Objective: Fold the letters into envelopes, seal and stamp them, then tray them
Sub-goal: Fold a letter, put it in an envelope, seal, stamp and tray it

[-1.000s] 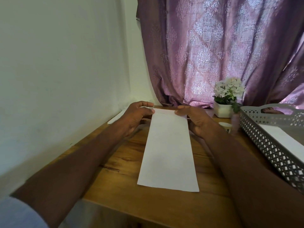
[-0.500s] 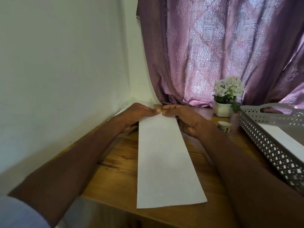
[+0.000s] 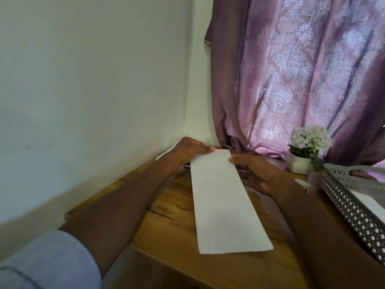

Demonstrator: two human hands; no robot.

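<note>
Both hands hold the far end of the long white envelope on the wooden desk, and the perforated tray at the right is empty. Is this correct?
Not quite. The head view shows the perforated tray is not empty: white paper lies inside it. The rest stands: the left hand and right hand hold the far end of the long white envelope on the wooden desk.

We see a matt paper envelope (image 3: pixel 225 201) on the grained wooden desk (image 3: pixel 173 217), beside it a perforated plastic tray (image 3: pixel 352 207).
</note>
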